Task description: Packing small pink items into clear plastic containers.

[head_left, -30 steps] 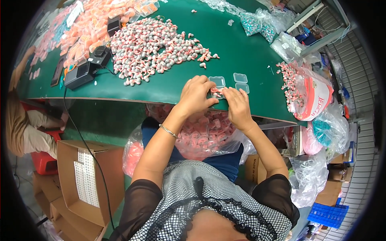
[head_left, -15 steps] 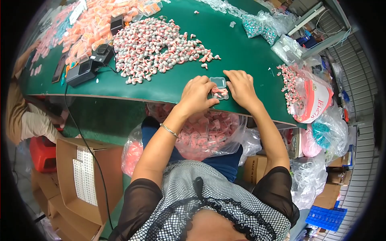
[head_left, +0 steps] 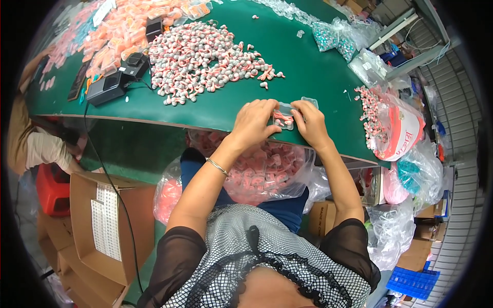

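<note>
A small clear plastic case (head_left: 283, 124) with a pink cord and small earphone pieces inside lies near the table's front edge. My left hand (head_left: 255, 122) grips its left side, thumb at the near corner and fingertips by the raised lid. On the right, my right hand (head_left: 310, 123) closes on the case's far right corner, its thumb against the lid's edge. Behind those right fingers shows another clear plastic piece (head_left: 310, 101); whether it belongs to the case I cannot tell. Beyond my left hand spreads a heap of grey-and-pink earbuds (head_left: 200, 64).
Orange clear cases (head_left: 120, 38) cover the far left, near black boxy devices (head_left: 109, 87) with a cable. Pink pieces spill from a red-and-white bag (head_left: 403, 128) at right. A bag of teal pieces (head_left: 334, 38) lies farther back. Below the edge sits a bag of pink cases (head_left: 262, 169).
My right hand has curled its fingers and drawn in against the case. The lid is now partly covered, and a clear piece shows behind the right fingers. My left hand stays on the case.
</note>
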Demonstrator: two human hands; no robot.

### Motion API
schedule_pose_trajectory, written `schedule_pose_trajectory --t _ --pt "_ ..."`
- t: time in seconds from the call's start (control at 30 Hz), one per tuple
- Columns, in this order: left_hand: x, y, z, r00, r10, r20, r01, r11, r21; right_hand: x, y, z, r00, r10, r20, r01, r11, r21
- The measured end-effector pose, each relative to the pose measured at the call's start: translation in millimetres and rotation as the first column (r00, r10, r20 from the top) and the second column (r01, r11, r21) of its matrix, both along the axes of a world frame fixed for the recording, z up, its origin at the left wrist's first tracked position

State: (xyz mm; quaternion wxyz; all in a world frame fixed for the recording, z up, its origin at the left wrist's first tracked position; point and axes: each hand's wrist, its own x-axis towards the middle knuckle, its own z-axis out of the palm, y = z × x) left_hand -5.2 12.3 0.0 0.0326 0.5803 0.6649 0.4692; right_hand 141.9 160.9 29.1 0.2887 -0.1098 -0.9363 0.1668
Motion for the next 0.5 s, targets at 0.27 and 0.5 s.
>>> schedule_pose_trajectory --t 0.27,0.5 --pt "13 -7 -6 0.988 0.136 -0.068 -0.132 0.989 0.063 13 -25 -17 0.987 -0.044 -0.152 0.04 0.999 -0.029" --pt "24 -13 -10 0.954 0.273 -0.125 -0.252 0.954 0.166 10 -33 -26 0.977 -0.074 -0.202 0.072 0.997 -0.016"
